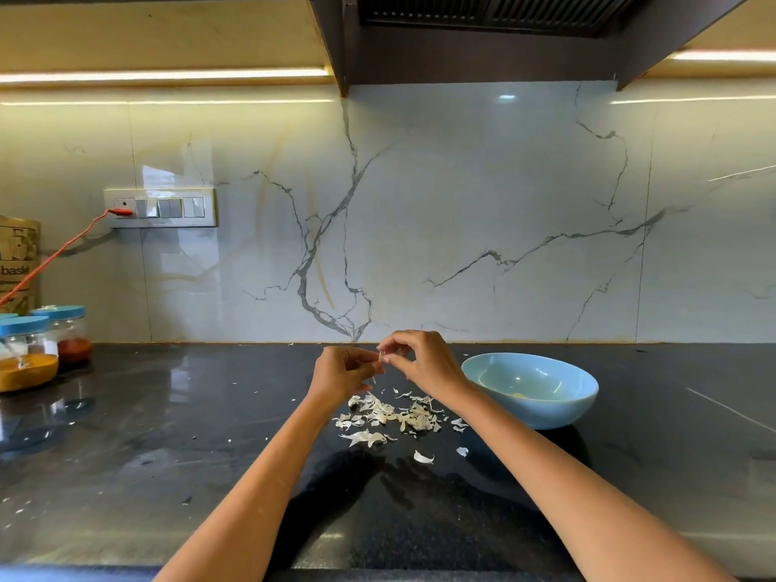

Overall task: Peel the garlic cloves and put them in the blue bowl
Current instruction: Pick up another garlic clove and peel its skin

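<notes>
Both hands are raised together above the dark countertop, just left of the blue bowl [531,388]. My left hand [342,373] and my right hand [415,357] pinch a small garlic clove [381,357] between their fingertips; most of the clove is hidden by the fingers. A thin strip of skin hangs below the left fingers. A heap of white garlic skins [390,415] lies on the counter under the hands. One clove-like white piece [423,457] lies apart, nearer to me. Something pale yellow [520,395] sits in the bowl's bottom.
Blue-lidded spice jars [29,354] stand at the far left, with a brown paper bag [19,262] behind them. An orange cable [63,249] runs to the wall socket panel [160,207]. Marble backsplash closes the back; a dark hood hangs overhead.
</notes>
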